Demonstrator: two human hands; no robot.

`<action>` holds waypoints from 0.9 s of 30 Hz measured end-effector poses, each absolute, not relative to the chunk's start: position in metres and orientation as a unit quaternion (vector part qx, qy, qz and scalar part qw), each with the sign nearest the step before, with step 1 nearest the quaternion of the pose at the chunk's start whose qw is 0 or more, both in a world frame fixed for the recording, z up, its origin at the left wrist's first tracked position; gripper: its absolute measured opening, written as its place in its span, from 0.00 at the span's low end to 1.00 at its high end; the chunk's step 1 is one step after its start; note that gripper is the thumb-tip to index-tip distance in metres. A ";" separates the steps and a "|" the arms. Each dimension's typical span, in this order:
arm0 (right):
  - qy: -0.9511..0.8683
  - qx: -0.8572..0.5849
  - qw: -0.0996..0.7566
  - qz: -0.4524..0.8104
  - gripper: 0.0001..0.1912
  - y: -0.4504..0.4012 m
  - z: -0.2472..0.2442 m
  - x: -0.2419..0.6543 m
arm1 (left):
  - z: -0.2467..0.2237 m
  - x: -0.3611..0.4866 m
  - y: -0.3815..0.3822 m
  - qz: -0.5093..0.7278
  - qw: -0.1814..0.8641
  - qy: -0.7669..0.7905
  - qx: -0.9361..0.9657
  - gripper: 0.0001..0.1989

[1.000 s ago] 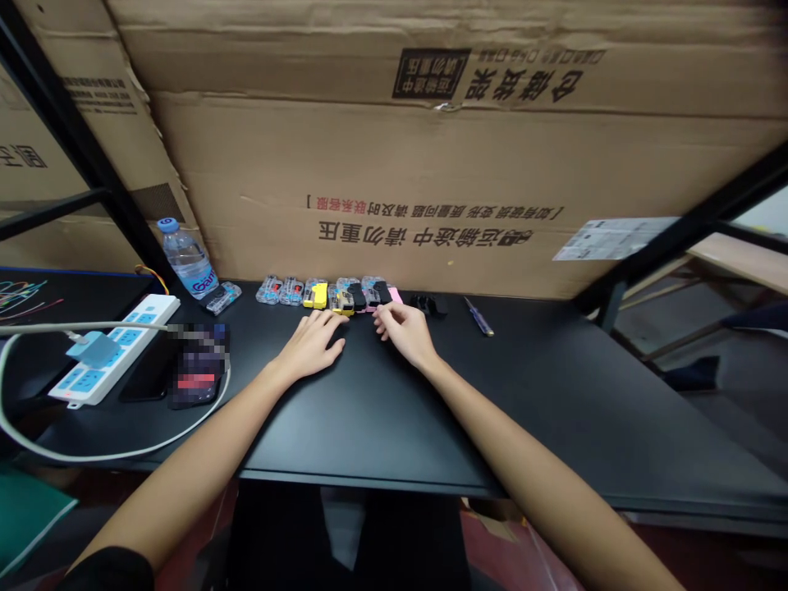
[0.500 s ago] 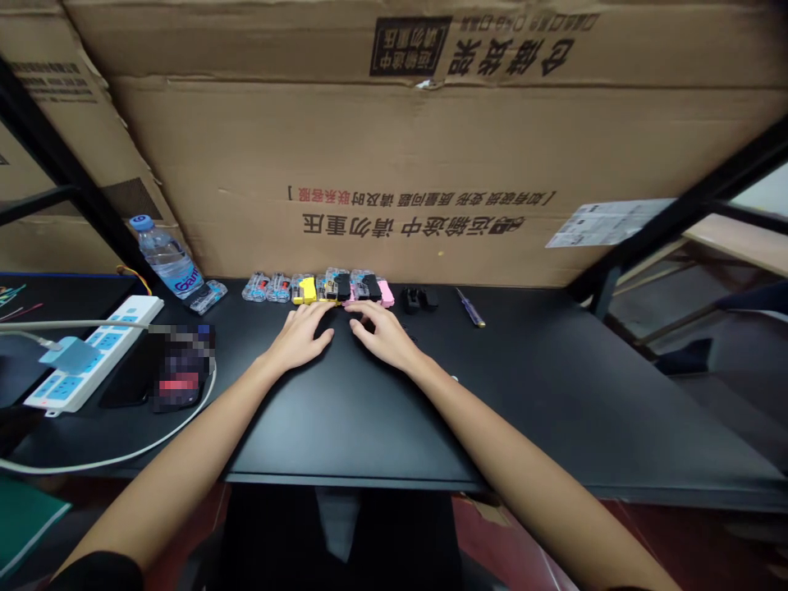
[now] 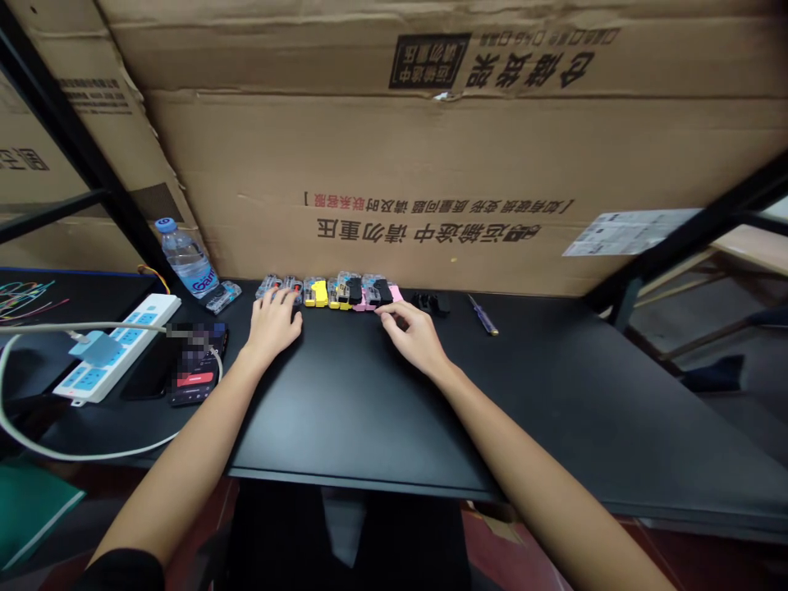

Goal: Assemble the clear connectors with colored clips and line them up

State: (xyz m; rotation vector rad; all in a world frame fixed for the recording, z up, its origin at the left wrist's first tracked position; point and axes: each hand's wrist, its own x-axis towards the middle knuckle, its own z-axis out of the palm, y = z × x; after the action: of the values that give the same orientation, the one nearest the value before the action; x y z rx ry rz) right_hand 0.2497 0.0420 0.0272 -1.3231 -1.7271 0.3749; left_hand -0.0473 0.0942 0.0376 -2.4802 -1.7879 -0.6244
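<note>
My left hand (image 3: 276,322) lies palm down, fingers apart, with its tips over two small clear plastic pieces with red and blue inside; the left one (image 3: 266,285) shows past the fingertips. My right hand (image 3: 414,335) is beside the right end of the row, its thumb apart from the index finger. That index fingertip is at the front edge of a black-and-clear piece (image 3: 377,287) stacked on a pink piece (image 3: 396,293). Between the hands sit a yellow-and-clear piece (image 3: 317,292) and another black-and-clear piece (image 3: 349,286) on a yellow one.
Black parts (image 3: 431,304) and a screwdriver (image 3: 483,316) lie right of the row. At left are a water bottle (image 3: 188,258), another clear piece (image 3: 223,296), a power strip (image 3: 144,316) with a white cable, and a phone (image 3: 195,386). A cardboard sheet (image 3: 369,156) stands behind.
My left hand has moved left from the middle of the row to the two clear pieces. My right hand has shifted right along the row. The view has turned slightly left.
</note>
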 end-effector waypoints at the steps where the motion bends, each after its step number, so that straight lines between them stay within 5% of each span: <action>1: -0.696 -0.539 0.450 0.149 0.13 0.043 0.028 0.251 | 0.040 -0.047 0.092 -0.195 0.020 -0.575 -0.794 0.18; 4: -0.691 -0.550 0.448 0.139 0.13 0.044 0.028 0.254 | 0.050 -0.043 0.086 -0.186 0.040 -0.585 -0.788 0.13; 13: -0.663 -0.595 0.451 0.047 0.13 0.055 0.031 0.291 | 0.066 -0.031 0.072 -0.111 -0.052 -0.593 -0.796 0.18; 21: -0.639 -0.697 0.325 -0.033 0.20 0.065 0.017 0.344 | 0.049 -0.001 0.053 -0.176 -0.168 -0.307 -0.920 0.20; 27: -0.634 -0.703 0.313 -0.076 0.16 0.067 0.014 0.329 | 0.039 -0.002 0.060 -0.223 -0.157 -0.300 -0.914 0.18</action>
State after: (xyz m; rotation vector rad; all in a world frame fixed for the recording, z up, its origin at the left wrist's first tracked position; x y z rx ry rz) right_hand 0.3291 0.0672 0.0140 -1.8540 -1.6709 -0.2004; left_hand -0.0019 0.0599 0.0392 -3.1994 -1.0511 -0.7795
